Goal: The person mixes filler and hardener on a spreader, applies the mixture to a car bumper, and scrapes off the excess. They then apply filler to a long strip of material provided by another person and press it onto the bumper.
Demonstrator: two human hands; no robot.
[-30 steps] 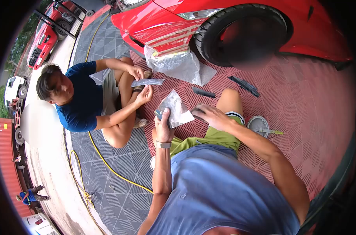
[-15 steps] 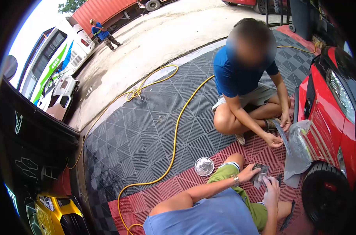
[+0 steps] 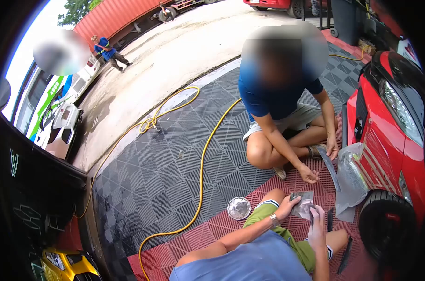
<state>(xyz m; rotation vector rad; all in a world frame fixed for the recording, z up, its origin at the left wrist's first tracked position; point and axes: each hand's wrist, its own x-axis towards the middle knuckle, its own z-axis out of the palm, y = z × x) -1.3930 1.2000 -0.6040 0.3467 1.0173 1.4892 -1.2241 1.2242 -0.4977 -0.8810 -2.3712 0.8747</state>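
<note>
My left hand (image 3: 287,207), with a watch at the wrist, is closed on the left edge of a small crinkled clear plastic bag (image 3: 303,202) that looks greyish inside. On the bag's right side my right hand (image 3: 318,224) is closed too, with a thin dark piece (image 3: 311,216) showing at its fingertips; what that piece is cannot be made out. Both hands are above my lap and green shorts. A round tin (image 3: 239,208) with grey-white residue sits on the floor left of my knee.
Opposite me a person in blue (image 3: 280,100) sits cross-legged, one hand on a grey strip (image 3: 328,166). A red car (image 3: 385,136) with a scraped panel and plastic sheeting (image 3: 350,173) is at right. Black strips (image 3: 344,255) lie beside my leg. A yellow hose (image 3: 202,173) crosses the tiles.
The bag is spread wider between my hands, which have shifted left in the view. The seated person's one hand has come away from the grey strip. My view has turned slightly.
</note>
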